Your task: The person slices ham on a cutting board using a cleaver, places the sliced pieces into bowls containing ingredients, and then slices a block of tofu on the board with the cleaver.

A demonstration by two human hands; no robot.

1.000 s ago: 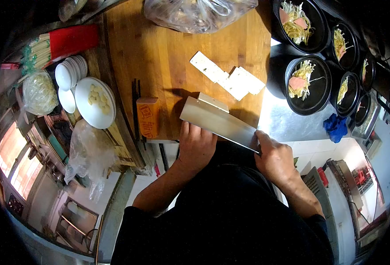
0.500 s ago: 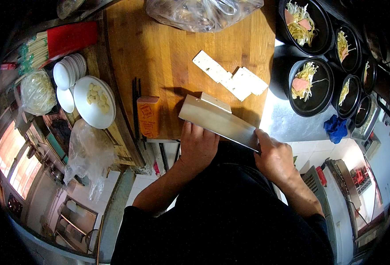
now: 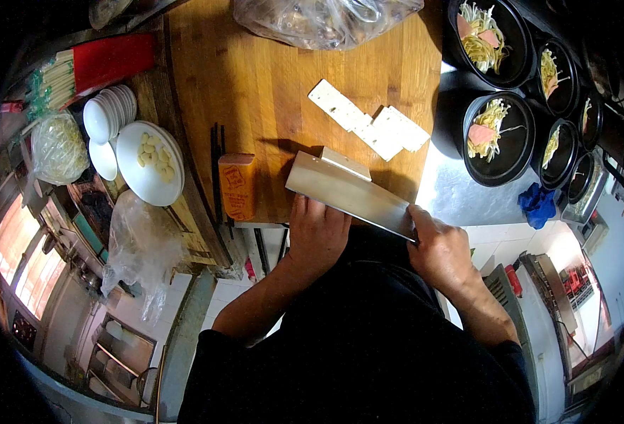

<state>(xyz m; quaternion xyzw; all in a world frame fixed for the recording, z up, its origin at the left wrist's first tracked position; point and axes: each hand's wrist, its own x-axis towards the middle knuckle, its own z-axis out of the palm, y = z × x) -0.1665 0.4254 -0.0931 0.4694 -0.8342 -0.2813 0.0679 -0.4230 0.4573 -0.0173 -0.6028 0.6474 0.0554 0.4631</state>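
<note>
My right hand point(image 3: 442, 254) is closed round the handle end of a wide cleaver point(image 3: 347, 193). The blade slants across the near part of the wooden chopping board point(image 3: 255, 85). Just past the blade shows the edge of a pale slab point(image 3: 347, 164), the rest hidden beneath or behind it. My left hand point(image 3: 317, 230) is at the board's near edge, fingers together and bent against the blade's near side; the fingertips and anything in them are hidden. Farther out on the board, several flat white slices point(image 3: 372, 127) with dark specks overlap in a row.
An orange-wrapped block point(image 3: 237, 187) and dark chopsticks point(image 3: 218, 169) lie at the left. Beyond them stand a plate of pale cloves point(image 3: 131, 159), small bowls point(image 3: 103, 116) and a plastic bag point(image 3: 138, 240). Black pots point(image 3: 471, 159) with noodle-like strands and a blue cloth point(image 3: 537, 205) are at the right.
Almost nothing differs. The cleaver, both hands and the slices keep the same positions; the view has shifted very slightly.
</note>
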